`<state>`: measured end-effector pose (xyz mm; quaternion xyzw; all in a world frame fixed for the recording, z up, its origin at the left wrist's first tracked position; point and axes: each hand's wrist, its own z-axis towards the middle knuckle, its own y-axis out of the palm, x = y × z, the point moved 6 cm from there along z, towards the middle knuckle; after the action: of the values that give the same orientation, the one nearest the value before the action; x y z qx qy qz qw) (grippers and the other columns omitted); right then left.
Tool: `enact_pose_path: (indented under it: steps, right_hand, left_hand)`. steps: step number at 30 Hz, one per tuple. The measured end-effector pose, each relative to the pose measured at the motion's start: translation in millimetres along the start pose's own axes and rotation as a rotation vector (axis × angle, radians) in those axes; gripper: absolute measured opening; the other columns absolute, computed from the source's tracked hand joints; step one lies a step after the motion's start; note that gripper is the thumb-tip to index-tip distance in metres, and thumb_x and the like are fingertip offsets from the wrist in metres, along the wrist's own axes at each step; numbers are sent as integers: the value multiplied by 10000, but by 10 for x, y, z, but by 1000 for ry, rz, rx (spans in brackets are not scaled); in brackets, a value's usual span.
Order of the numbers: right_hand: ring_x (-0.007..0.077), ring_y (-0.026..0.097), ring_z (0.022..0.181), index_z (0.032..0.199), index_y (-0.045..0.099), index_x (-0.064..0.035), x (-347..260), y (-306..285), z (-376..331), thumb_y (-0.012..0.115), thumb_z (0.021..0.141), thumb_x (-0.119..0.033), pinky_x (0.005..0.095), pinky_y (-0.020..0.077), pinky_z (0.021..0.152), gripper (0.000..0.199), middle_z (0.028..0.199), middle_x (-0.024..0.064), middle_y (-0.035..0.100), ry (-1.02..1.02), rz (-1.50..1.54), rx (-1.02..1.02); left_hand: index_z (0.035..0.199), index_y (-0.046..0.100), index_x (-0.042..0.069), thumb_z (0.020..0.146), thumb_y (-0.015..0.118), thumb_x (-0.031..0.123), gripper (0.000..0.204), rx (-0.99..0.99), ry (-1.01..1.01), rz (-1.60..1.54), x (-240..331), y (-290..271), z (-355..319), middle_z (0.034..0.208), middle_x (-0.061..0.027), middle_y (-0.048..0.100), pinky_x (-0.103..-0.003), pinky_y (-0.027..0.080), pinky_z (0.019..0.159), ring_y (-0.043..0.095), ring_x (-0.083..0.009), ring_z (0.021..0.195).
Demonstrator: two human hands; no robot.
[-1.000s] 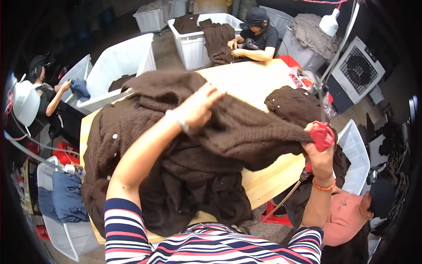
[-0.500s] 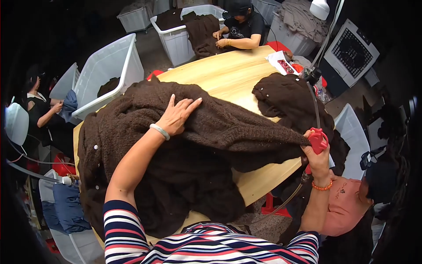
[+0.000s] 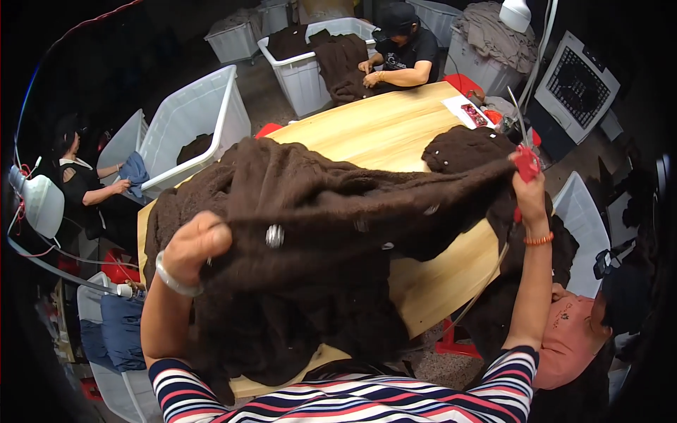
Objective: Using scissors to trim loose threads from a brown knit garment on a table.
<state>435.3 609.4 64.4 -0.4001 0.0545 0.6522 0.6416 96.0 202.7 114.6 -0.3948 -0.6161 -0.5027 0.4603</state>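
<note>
From my remote post I find the dark brown, fuzzy knitted garment (image 3: 338,225) stretched between both hands over the pale wooden table (image 3: 451,289). Its long axis runs left to right, the narrower end pointing right and slightly away from the wearer. I record the bare left hand (image 3: 201,243) with fingers curled together, gripping the garment's left part. The bare right hand (image 3: 530,192) folds around a red plastic hand tool (image 3: 527,163) at the narrow end; which fingertips pinch the knit, I cannot tell.
</note>
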Motion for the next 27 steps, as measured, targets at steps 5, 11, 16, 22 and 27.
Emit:
enact_pose_path:
  steps: [5, 11, 16, 22, 27]
  right_hand:
    - [210, 648, 748, 1162, 649, -22, 238, 1206, 489, 606, 814, -108, 368, 512, 699, 360, 788, 123, 668, 191, -276, -101]
    - [418, 649, 921, 1033, 624, -43, 175, 2306, -307, 735, 832, -390, 478, 515, 782, 416, 919, 217, 679, 392, -369, -555]
    - [433, 640, 940, 1100, 617, -20, 143, 1987, -920, 679, 899, -295, 454, 508, 794, 346, 953, 253, 674, 477, -218, -581]
    - [447, 630, 836, 1073, 627, -65, -291, 1749, -1255, 678, 904, -334, 480, 500, 730, 322, 839, 236, 659, 430, -37, -489]
    - [416, 647, 805, 1059, 616, -73, -688, 1664, -1296, 670, 914, -348, 479, 508, 706, 315, 800, 200, 667, 402, -95, -590]
  left_hand:
    - [1141, 661, -25, 940, 644, 197, 300, 265, -448, 200, -1158, -606, 143, 991, -38, 690, -277, 512, 796, 634, -115, 895]
    - [1088, 623, -12, 888, 703, 123, 254, 243, -288, 615, -2041, -1012, 326, 923, -33, 680, -282, 506, 733, 605, -130, 759]
    - [1230, 550, 33, 806, 777, 227, 518, 412, 239, 1353, -1239, -70, 667, 1048, -159, 601, -408, 509, 835, 594, -349, 968]
    - [1276, 545, 2, 809, 764, 311, 601, 402, 105, 1170, -1426, -214, 1778, 1181, -204, 622, -426, 470, 977, 579, -365, 1145]
    - [1245, 619, 54, 787, 759, 297, 536, 237, 14, 1159, -1560, -263, 2276, 1210, -218, 637, -432, 465, 1001, 589, -364, 1168]
